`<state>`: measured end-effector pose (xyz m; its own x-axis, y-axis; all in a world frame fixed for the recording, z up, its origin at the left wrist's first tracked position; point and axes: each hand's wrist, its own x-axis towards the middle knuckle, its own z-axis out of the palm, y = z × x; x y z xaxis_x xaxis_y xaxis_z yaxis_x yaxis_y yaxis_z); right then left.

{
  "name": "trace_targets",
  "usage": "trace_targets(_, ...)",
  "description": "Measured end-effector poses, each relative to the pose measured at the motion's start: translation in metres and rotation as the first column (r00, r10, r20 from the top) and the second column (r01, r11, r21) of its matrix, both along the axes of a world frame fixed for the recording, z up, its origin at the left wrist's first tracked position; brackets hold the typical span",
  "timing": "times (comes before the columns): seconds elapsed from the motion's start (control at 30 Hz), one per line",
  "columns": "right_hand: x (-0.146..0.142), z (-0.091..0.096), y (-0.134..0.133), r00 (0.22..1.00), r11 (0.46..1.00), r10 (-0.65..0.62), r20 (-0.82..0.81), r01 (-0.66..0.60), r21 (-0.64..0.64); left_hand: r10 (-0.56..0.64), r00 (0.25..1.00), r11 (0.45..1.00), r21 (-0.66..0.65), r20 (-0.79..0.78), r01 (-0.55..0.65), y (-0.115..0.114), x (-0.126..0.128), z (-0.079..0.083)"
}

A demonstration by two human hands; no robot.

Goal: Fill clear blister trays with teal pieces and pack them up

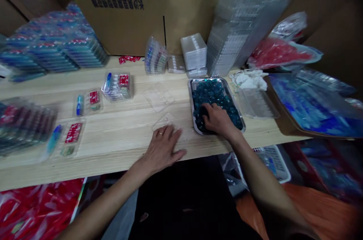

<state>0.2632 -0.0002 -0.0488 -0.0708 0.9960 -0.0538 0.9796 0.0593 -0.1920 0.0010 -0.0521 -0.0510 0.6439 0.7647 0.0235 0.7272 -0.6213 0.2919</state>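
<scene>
My left hand [164, 145] lies palm down near the table's front edge, its fingers stretched out and the thumb apart. Its fingertips touch or nearly touch a clear plastic blister tray [166, 119]; another clear tray [158, 97] lies just behind. A shallow metal tray [240, 113] holds many shiny dark teal pieces [208, 90], too small to name. Into the near part of these reaches my right hand [217, 119], fingers bent, with a gap between thumb and forefinger. No piece shows clearly in its grasp.
Filled blister packs [70, 138] and their stacks [85, 49] stand on the left. Tall clear tray stacks [235, 24] and white boxes [194, 51] line the back by a cardboard carton [170, 5]. At right sits a box of blue items [314, 107]; below, a white basket [285, 172].
</scene>
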Motion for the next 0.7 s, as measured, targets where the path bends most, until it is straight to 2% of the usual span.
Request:
trace_targets(0.07,0.006,-0.002,0.011,0.996,0.998,-0.054,-0.070,0.056,0.022,-0.005,1.000,0.999,-0.032,0.011,0.005,0.011,0.001,-0.004)
trace_targets(0.2,0.027,0.001,0.017,0.975,0.990,-0.135,-0.176,0.142,0.028,-0.109,0.992,0.990,-0.085,0.062,0.114,0.040,-0.020,-0.006)
trace_targets(0.27,0.032,0.003,0.013,0.980,0.997,-0.078,-0.182,0.082,0.013,-0.148,0.985,0.981,-0.113,0.089,0.157,0.049,-0.028,-0.002)
trace_targets(0.33,0.030,0.004,0.006,0.990,1.000,0.010,-0.142,-0.010,-0.002,-0.168,0.977,0.974,-0.130,0.128,0.184,0.055,-0.023,0.004)
trace_targets(0.4,0.024,0.002,0.003,0.996,1.000,0.019,-0.091,-0.021,-0.016,-0.121,0.970,0.983,-0.109,0.212,0.146,0.062,-0.006,0.011)
trace_targets(0.5,0.019,0.000,0.004,0.995,0.998,-0.063,-0.081,0.062,-0.010,0.036,0.957,0.999,-0.028,0.288,-0.029,0.079,0.039,0.013)
trace_targets(0.53,0.019,0.000,0.004,0.993,0.997,-0.076,-0.087,0.076,-0.003,0.066,0.966,0.998,-0.010,0.249,-0.066,0.086,0.054,0.011)
trace_targets(0.6,0.022,0.001,0.004,0.991,0.996,-0.079,-0.106,0.082,0.022,0.066,0.990,0.998,0.006,0.126,-0.068,0.099,0.079,0.007)
trace_targets(0.7,0.026,0.007,-0.002,0.981,0.991,-0.083,-0.178,0.101,0.090,0.041,0.998,0.999,0.009,0.048,-0.041,0.113,0.095,0.001)
